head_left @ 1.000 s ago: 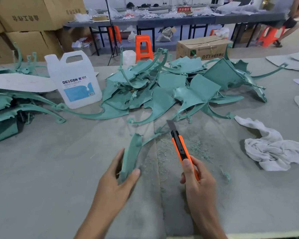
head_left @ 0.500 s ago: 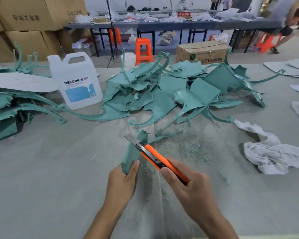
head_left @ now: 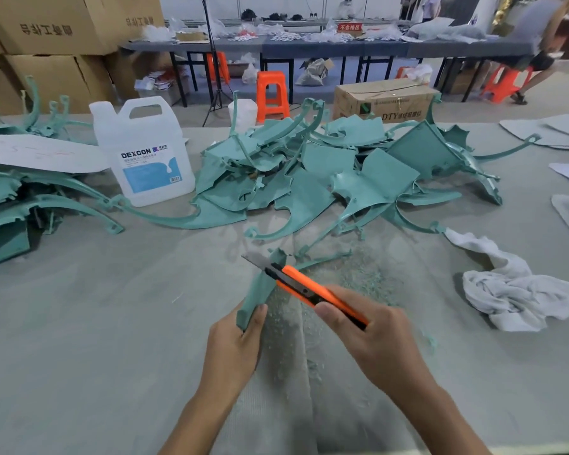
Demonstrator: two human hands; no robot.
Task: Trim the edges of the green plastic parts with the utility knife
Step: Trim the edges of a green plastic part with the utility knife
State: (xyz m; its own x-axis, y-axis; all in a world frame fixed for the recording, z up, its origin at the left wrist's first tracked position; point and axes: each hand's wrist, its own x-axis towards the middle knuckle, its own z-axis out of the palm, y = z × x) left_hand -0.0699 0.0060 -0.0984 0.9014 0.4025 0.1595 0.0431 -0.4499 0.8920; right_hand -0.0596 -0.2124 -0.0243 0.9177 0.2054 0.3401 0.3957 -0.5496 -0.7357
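Observation:
My left hand (head_left: 235, 346) grips the near end of a green plastic part (head_left: 260, 290), which stands tilted on edge over the table. My right hand (head_left: 372, 339) holds an orange utility knife (head_left: 309, 290) with its blade out. The blade lies across the part's upper edge and points up-left. A large heap of green plastic parts (head_left: 309, 178) lies behind, across the middle of the table. Fine green shavings (head_left: 358, 277) cover the cloth just right of the held part.
A white DEXCON jug (head_left: 142, 149) stands at the back left beside more green parts (head_left: 20, 205). A crumpled white rag (head_left: 513, 290) lies to the right. Cardboard boxes (head_left: 385, 100), orange stools (head_left: 271, 93) and a person are beyond the table.
The knife swung from pointing straight away to pointing up-left, and its blade came onto the part's upper edge. My right hand moved in towards my left.

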